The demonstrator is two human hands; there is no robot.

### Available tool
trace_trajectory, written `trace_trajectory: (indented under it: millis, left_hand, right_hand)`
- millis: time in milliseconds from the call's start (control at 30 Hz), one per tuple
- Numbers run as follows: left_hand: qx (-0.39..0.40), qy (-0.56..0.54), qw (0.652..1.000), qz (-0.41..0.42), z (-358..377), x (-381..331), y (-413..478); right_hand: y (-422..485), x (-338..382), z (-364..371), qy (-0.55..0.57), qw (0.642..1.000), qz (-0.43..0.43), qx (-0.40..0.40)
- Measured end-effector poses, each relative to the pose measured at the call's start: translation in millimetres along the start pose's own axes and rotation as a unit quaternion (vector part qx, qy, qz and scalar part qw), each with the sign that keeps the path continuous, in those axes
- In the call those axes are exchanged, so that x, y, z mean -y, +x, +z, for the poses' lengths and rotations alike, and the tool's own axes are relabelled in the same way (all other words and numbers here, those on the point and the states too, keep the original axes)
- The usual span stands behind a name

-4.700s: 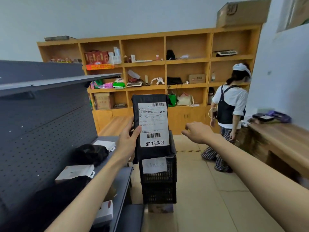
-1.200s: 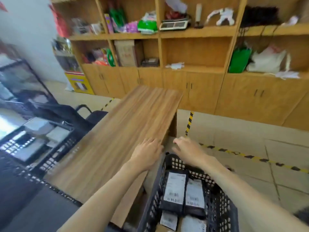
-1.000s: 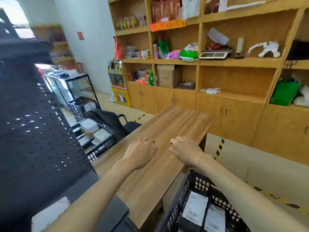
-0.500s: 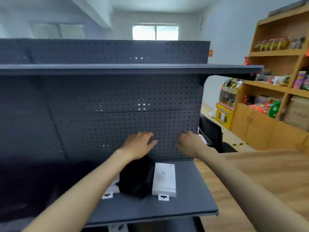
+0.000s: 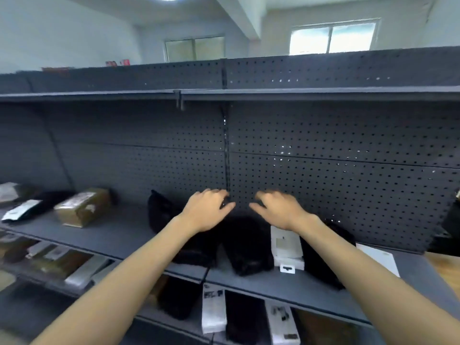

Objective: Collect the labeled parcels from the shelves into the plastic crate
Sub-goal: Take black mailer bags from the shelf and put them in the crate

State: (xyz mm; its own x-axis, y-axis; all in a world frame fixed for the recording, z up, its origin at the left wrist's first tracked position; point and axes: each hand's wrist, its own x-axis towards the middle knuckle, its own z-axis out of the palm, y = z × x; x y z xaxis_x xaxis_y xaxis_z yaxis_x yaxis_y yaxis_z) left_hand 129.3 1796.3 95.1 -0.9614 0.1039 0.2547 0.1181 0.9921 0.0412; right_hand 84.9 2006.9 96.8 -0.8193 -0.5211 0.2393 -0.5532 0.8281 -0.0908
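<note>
I face a dark grey metal shelf [image 5: 117,235] with a pegboard back. My left hand [image 5: 206,210] and my right hand [image 5: 278,210] hover side by side above it, fingers spread, holding nothing. Below them lie black parcels [image 5: 249,247], a white box [image 5: 286,245] and another black parcel [image 5: 321,257]. A black bag [image 5: 160,210] leans on the pegboard left of my hands. A brown taped box [image 5: 82,206] sits further left. The plastic crate is out of view.
A lower shelf holds more black and white parcels [image 5: 214,310]. At the far left lie a black parcel with a white label [image 5: 22,210] and, below, several packets [image 5: 59,260]. A white flat box [image 5: 378,260] lies on the right, beside a wooden table edge [image 5: 445,270].
My view has swung left from the crate and wooden table to the grey shelf. Both hands, empty, stay raised and have come over the black parcels.
</note>
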Motion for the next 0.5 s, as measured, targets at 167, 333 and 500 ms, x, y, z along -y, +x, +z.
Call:
trace_trajectory:
  millis: [167,333,500]
  left_hand:
    - [0.008,0.010,1.000,-0.029,5.8,87.0,-43.4]
    - [0.038,0.006,0.997,-0.065,13.2,155.8,-76.6]
    - [0.041,0.001,0.995,-0.091,15.7,211.5,-81.2]
  right_hand:
    - [24.9,80.8,34.7,-0.002,1.000,-0.019,0.018]
    - [52.0,142.9,58.5,0.002,0.999,-0.035,0.040]
    - [86.8,182.8,73.4,0.007,0.997,-0.048,0.054]
